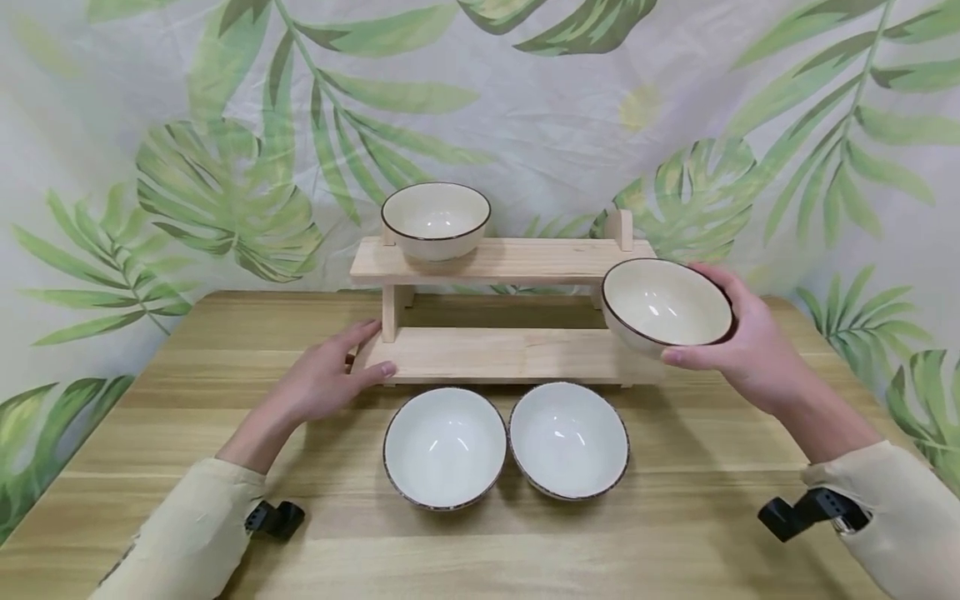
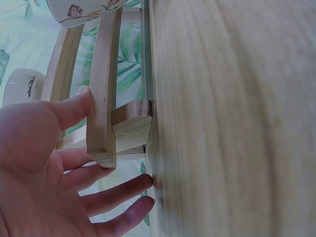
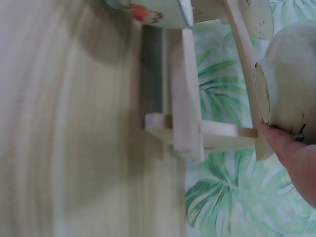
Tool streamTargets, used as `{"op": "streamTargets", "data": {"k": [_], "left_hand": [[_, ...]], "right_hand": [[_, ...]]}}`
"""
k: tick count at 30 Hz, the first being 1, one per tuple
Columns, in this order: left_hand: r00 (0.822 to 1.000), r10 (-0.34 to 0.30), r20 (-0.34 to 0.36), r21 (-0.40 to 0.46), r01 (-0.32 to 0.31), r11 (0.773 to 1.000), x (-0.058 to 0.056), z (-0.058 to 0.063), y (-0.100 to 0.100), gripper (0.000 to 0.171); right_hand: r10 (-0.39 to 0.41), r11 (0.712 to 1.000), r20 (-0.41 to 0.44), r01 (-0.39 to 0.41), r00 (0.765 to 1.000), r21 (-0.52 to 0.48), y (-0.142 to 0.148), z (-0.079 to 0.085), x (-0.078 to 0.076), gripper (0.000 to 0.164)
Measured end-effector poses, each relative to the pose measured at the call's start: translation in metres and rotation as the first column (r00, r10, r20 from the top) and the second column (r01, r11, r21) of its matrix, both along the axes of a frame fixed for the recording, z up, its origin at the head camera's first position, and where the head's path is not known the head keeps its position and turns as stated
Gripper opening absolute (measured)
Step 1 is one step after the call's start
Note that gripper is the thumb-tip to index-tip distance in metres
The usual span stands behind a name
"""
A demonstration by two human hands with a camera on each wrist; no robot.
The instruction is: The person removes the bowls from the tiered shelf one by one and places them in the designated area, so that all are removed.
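Note:
My right hand (image 1: pixel 757 350) grips a cream bowl (image 1: pixel 667 304) with a dark rim by its right side, thumb in front. The bowl is tilted toward me at the right end of a two-tier wooden shelf (image 1: pixel 495 354); the right wrist view shows its foot (image 3: pixel 262 94) near the upper board. My left hand (image 1: pixel 322 375) holds the left end of the lower board, thumb on the board (image 2: pixel 101 89) and some fingers round its end. A second cream bowl (image 1: pixel 437 221) sits upright on the upper tier's left. Before the shelf, two white bowls (image 1: pixel 446 450) with speckled rims stand side by side.
The wooden table (image 1: pixel 480 550) reaches back to a leaf-printed cloth (image 1: pixel 540 108) behind the shelf. A small upright end piece (image 1: pixel 621 229) rises at the upper board's right end. Black wrist devices (image 1: pixel 276 520) sit at both sleeves.

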State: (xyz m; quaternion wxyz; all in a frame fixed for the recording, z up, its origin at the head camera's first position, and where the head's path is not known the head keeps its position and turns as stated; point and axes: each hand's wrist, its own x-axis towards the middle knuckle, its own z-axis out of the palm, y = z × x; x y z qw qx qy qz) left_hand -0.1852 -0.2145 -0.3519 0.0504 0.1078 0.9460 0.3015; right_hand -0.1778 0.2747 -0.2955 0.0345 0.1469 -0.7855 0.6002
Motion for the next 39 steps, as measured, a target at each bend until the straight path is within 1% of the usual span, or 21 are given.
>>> {"op": "streamTargets", "data": {"k": [4, 8, 15, 21, 26, 35, 39], "left_hand": [[1.000, -0.005, -0.001, 0.008, 0.005, 1.000, 0.000, 0.001, 0.001, 0.082], [1.000, -0.006, 0.000, 0.015, 0.006, 1.000, 0.001, 0.000, 0.001, 0.082], [1.000, -0.003, -0.002, 0.021, 0.003, 1.000, 0.001, -0.002, 0.001, 0.082], [1.000, 0.002, -0.010, 0.014, -0.002, 1.000, 0.000, -0.003, 0.001, 0.082], [1.000, 0.005, -0.007, 0.011, -0.005, 1.000, 0.001, -0.002, 0.001, 0.082], [1.000, 0.009, -0.008, 0.004, -0.009, 1.000, 0.002, 0.000, 0.000, 0.082], [1.000, 0.006, -0.008, 0.006, -0.006, 1.000, 0.001, 0.001, -0.001, 0.083]], "right_hand": [[0.069, 0.996, -0.029, -0.071, 0.997, -0.048, 0.013, -0.012, 0.009, 0.098], [0.135, 0.986, -0.028, -0.137, 0.990, -0.090, 0.023, -0.022, 0.016, 0.100], [0.214, 0.974, 0.002, -0.213, 0.977, -0.071, 0.035, -0.040, 0.029, 0.102], [0.238, 0.971, -0.003, -0.238, 0.971, -0.006, 0.043, -0.056, 0.038, 0.105], [0.265, 0.964, -0.006, -0.265, 0.964, 0.016, 0.050, -0.067, 0.045, 0.106], [0.295, 0.954, 0.029, -0.296, 0.955, 0.047, 0.056, -0.080, 0.048, 0.106], [0.285, 0.955, 0.032, -0.286, 0.958, 0.075, 0.059, -0.082, 0.050, 0.105]]}}
